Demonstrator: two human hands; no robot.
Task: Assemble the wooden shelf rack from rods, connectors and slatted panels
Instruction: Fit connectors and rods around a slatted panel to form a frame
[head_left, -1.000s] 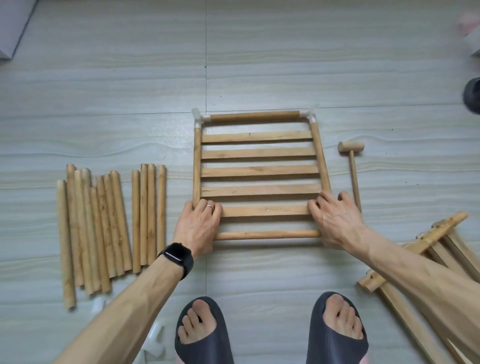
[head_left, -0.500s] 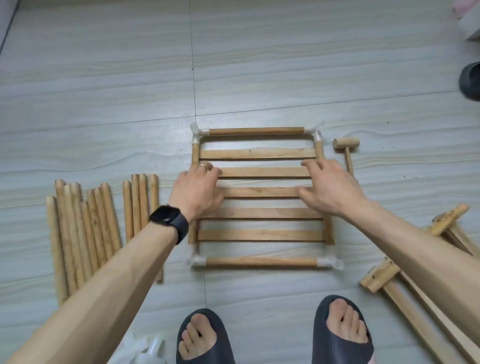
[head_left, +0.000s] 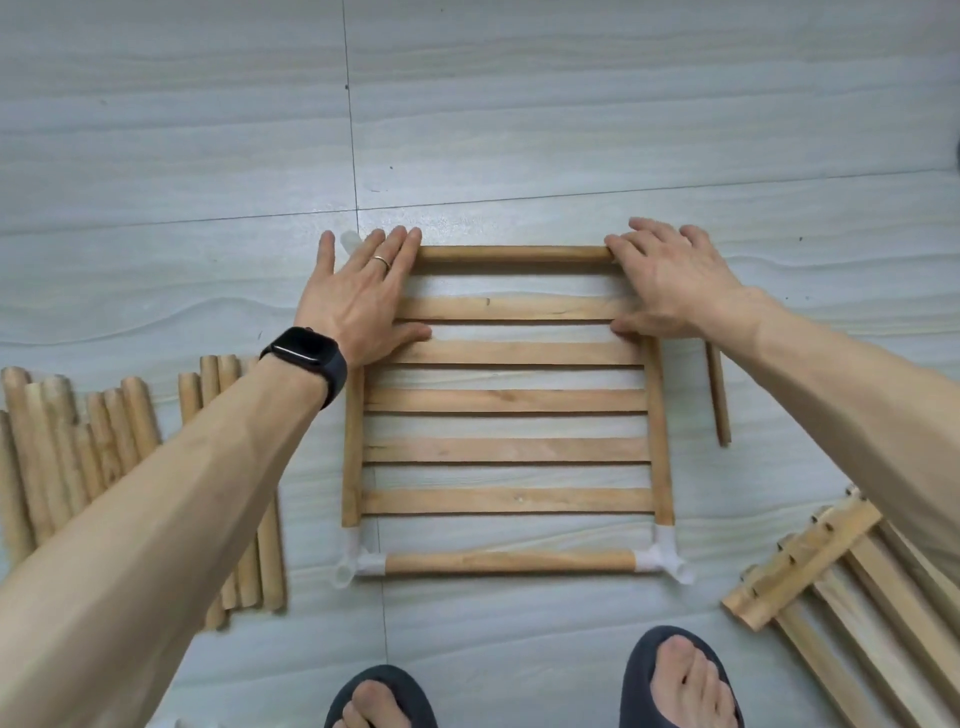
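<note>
The slatted panel (head_left: 506, 400) lies flat on the tiled floor (head_left: 519, 130), reaching from under both palms back toward the person's feet. Its 5 slats run crosswise, from the left hand's side to the right hand's side. Its 2 side rails run lengthwise, from the fingertips back past the wrists. The far rod (head_left: 511, 254) spans the gap between the 2 hands, parallel to the slats. The near rod (head_left: 511, 563) lies parallel to it at the opposite edge, well behind both wrists. It is capped by the white near-left connector (head_left: 363, 564) and near-right connector (head_left: 661, 558).

The left hand (head_left: 363, 296) lies flat on the far-left corner, fingers straight over the rod's end, thumb stretched inward by the 2nd slat. A bit of the white far-left connector (head_left: 349, 240) shows between its little finger and ring finger. The right hand (head_left: 670, 286) covers the far-right corner, fingers spread and slightly bent, fingertips at the rod's other end. Neither hand curls round anything; both rest palm-down, the panel's width apart.

Loose rods (head_left: 78, 457) lie side by side under and outside the left forearm, long axes parallel to the side rails. A thin wooden handle (head_left: 718, 400) lies just outside the right wrist, its far end hidden by the forearm. Spare panels (head_left: 831, 571) lie angled below the right forearm.
</note>
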